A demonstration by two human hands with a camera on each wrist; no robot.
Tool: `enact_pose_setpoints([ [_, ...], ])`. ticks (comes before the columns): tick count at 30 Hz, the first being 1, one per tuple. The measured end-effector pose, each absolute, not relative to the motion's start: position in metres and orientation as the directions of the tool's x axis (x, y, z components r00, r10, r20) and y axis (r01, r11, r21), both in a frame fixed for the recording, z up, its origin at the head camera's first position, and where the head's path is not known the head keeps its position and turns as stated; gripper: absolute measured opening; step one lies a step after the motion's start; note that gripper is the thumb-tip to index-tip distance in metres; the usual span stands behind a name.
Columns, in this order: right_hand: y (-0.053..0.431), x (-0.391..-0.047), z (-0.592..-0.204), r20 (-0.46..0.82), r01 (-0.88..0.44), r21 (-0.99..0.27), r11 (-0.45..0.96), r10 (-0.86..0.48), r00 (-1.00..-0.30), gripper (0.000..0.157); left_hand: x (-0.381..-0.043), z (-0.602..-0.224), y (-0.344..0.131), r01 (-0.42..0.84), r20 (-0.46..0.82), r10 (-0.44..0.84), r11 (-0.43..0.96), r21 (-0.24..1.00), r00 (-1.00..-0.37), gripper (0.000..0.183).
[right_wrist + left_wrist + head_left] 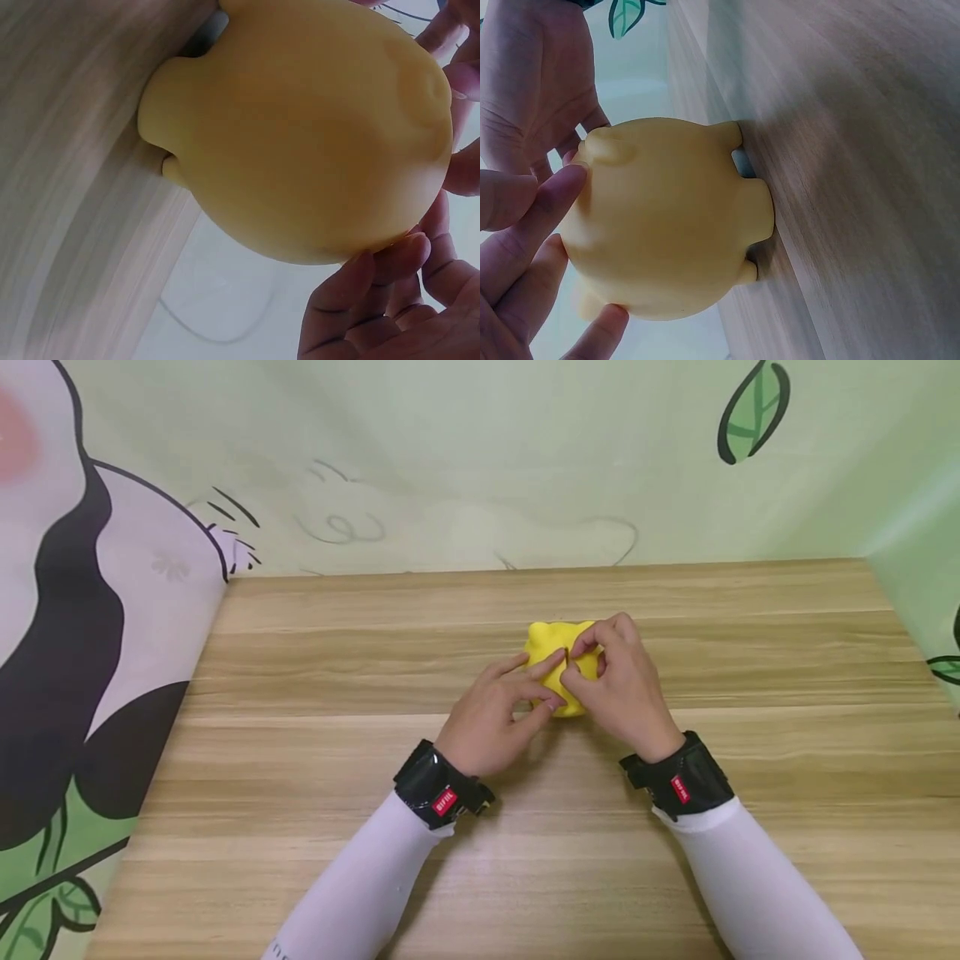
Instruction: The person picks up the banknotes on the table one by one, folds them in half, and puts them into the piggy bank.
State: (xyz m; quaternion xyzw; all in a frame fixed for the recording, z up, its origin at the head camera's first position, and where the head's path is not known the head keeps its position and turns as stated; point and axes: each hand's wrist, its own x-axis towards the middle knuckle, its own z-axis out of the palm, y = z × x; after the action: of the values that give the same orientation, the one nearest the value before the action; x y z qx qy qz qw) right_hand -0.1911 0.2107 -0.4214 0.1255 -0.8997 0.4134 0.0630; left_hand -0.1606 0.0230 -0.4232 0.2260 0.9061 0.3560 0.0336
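Observation:
A yellow piggy bank (546, 635), rounded and with stubby feet, stands on the wooden table in front of the person. In the left wrist view the bank (667, 217) shows its smooth side. The left hand (491, 714) rests spread fingers on its top and near side. From the other side the right hand (626, 681) bends thumb and index finger close together over the top. A thin dark line (567, 657) lies between those fingertips; whether it is a slot or a thin object cannot be told. In the right wrist view fingertips touch the bank (300, 135).
The wood-grain table (337, 760) stretches out around the bank. Behind it rises a pale green wall (480, 460) with printed leaves, and a cartoon print (60, 593) covers the left side. Black straps (686, 777) circle both wrists over white sleeves.

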Motion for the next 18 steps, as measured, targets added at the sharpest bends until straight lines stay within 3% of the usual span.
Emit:
enact_pose_setpoints([
  [10,0.215,-0.192,-0.422,0.212,-0.282,-0.733,0.619,-0.187,-0.959,0.009,-0.167,-0.427,0.024,0.396,0.113,0.446,0.617,0.68,-0.888,0.019],
  [18,0.221,-0.19,-0.419,0.198,-0.29,-0.763,0.577,-0.218,-0.956,0.017,-0.174,-0.431,0.02,0.443,0.232,0.408,0.56,0.7,-0.883,0.03],
])
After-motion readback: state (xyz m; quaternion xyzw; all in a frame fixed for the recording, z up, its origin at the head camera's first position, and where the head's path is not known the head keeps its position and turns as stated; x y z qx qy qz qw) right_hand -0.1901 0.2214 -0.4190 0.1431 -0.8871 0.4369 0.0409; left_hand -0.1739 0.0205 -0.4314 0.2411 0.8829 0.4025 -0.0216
